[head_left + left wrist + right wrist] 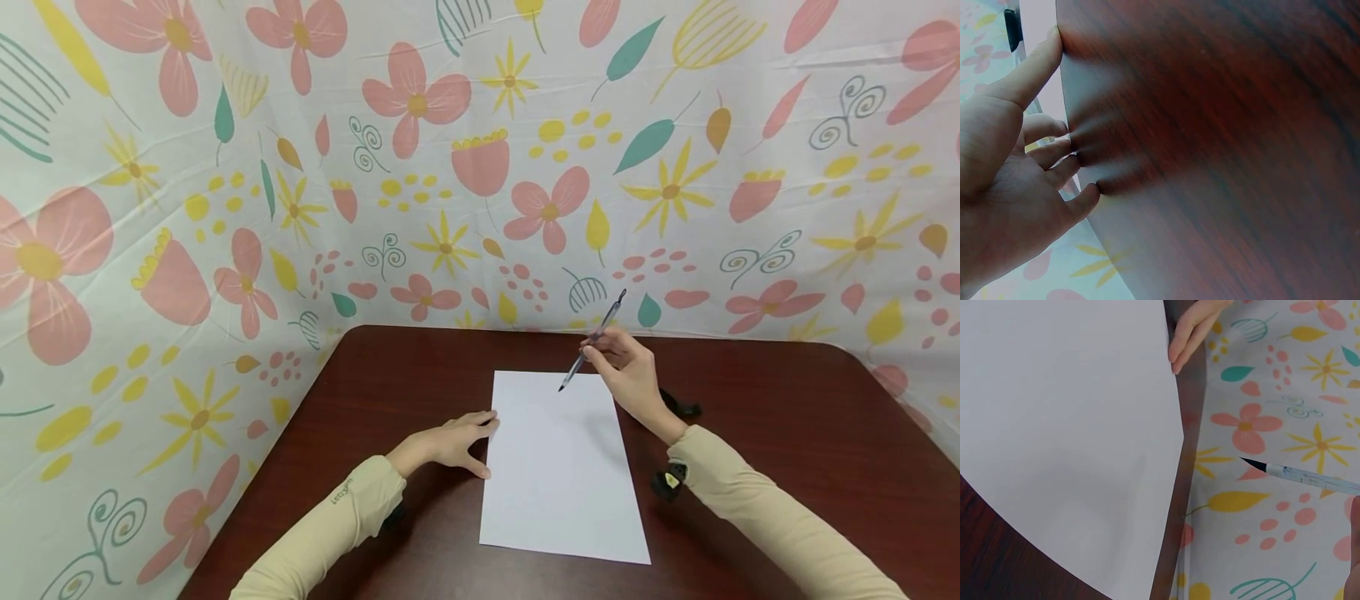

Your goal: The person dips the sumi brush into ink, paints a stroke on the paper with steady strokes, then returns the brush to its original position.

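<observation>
My right hand (pixel 628 375) pinches a slim brush (pixel 577 362) between thumb and fingers, partway up its pale barrel, so that, I judge, the tip can tilt freely and my knuckles stay off the sheet. The brush slants, its dark point down and to the left, the looped end up. In the right wrist view that point shows clear of the surface; it hangs over the far part of the white paper (pixel 558 467).

My left hand (pixel 456 443) is spread fairly wide, thumb apart from the fingers, holding nothing; its fingertips rest at the paper's left edge, probably to keep it from sliding.

The paper lies flat between my two hands, lengthwise away from me and with no marks that I can see, likely set there so both reach it easily. Beneath it is the dark reddish bench (pixel 780 400), and beyond that hangs a flower-patterned cloth (pixel 480 217).
</observation>
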{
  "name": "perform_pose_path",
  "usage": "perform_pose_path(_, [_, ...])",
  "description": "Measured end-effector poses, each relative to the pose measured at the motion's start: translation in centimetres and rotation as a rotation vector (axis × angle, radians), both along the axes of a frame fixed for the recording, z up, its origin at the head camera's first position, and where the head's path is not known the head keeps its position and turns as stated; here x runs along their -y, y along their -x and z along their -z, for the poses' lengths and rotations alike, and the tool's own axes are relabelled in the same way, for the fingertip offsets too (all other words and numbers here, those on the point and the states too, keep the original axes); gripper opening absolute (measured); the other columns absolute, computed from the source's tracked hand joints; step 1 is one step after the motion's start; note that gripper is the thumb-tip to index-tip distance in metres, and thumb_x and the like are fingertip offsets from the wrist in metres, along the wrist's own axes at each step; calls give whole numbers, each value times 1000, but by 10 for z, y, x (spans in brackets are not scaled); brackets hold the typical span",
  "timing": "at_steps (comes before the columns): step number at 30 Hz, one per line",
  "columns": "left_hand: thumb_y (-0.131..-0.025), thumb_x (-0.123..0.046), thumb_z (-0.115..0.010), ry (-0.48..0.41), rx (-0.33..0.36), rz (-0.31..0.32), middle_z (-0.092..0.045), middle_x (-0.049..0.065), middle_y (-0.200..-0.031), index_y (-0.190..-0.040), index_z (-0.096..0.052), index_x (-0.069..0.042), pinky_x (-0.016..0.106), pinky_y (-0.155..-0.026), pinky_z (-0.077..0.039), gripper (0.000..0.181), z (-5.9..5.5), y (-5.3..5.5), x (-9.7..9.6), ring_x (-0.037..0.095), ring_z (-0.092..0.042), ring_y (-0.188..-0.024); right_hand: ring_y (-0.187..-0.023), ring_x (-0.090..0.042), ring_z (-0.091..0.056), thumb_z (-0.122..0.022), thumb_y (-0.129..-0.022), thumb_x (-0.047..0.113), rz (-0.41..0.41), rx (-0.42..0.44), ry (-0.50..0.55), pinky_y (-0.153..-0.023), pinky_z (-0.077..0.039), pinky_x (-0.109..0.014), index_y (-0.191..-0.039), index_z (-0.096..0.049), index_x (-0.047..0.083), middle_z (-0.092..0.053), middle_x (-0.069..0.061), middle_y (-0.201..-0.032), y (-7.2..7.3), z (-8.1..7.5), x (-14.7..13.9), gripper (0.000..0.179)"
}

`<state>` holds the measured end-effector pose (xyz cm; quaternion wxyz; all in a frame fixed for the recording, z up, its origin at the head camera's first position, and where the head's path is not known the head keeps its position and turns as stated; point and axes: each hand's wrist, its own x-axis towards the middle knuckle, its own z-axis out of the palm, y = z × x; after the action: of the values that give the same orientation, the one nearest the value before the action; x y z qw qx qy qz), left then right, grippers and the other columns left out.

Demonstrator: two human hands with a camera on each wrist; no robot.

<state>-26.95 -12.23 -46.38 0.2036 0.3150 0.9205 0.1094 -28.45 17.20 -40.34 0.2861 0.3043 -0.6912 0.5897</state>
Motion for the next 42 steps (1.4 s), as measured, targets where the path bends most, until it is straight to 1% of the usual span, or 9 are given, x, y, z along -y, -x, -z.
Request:
perform_pose_path(4, [-85,-40,-73,0,-1,2,-17,6,-163,-154,-25,-8,51,-116,-25,90,-1,0,0,24,-16,-150,-86,-8,-68,-61,-81,-21,5,-3,-5,-73,-55,-17,-103,-59,-16,-66,7,-101,-2,-1,2,23])
perform_pose_path(7, [-85,-40,-72,-1,2,2,-17,6,-163,-154,-24,-8,51,-116,-25,90,-1,0,0,24,-16,-151,-86,-8,-68,-62,-82,-20,6,-8,-8,-74,-55,-17,-104,-60,-16,-65,10,-102,-2,0,3,23])
perform_pose_path(10, [-85,-40,-72,-4,9,-5,-16,6,-163,-154,-24,-9,51,-116,-25,89,-2,-1,0,24,-15,-151,-87,-9,-69,-62,-82,-19,3,3,-13,-75,-55,-18,-105,-60,-15,-66,4,-101,-2,2,4,23])
perform_pose_path(15, [-85,-39,-72,-5,12,-5,-16,6,-163,-154,-24,-8,50,-117,-25,89,-2,-1,0,24,-15,-151,-89,-20,-70,-62,-83,-18,-6,17,-41,-77,-55,-19,-104,-60,-14,-65,-25,-99,-3,6,7,21])
perform_pose_path(18, [-85,-39,-72,-5,8,-1,-16,6,-163,-154,-24,-8,50,-117,-25,89,-2,-2,0,24,-16,-151,-88,-26,-69,-61,-83,-18,-20,23,-58,-76,-56,-20,-104,-59,-15,-63,-34,-98,-4,8,9,21])
perform_pose_path(25, [-85,-40,-72,-9,10,-10,-16,5,-163,-154,-24,-9,52,-116,-25,90,-1,-1,1,24,-16,-150,-88,-36,-66,-63,-84,-14,-30,48,-117,-74,-55,-19,-103,-61,-13,-67,-28,-97,-6,9,13,19])
perform_pose_path(31, [-85,-41,-72,-5,1,-1,-16,5,-163,-154,-24,-10,51,-116,-26,89,2,-1,1,23,-16,-150,-88,-40,-66,-63,-85,-13,-52,76,-139,-74,-56,-20,-99,-60,-12,-65,-29,-100,-10,11,16,14])
perform_pose_path(37, [-85,-41,-72,-4,2,-5,-16,5,-163,-154,-24,-10,51,-116,-25,90,2,0,0,23,-16,-150,-89,-34,-68,-64,-85,-12,-80,128,-147,-74,-57,-22,-100,-59,-11,-66,-28,-99,-12,11,17,15])
perform_pose_path(42, [-85,-41,-72,-3,0,-4,-16,5,-163,-154,-24,-10,50,-116,-25,90,3,0,0,23,-16,-150,-90,-24,-70,-65,-86,-9,-69,171,-181,-74,-57,-22,-103,-62,-8,-67,-24,-98,-14,12,19,17])
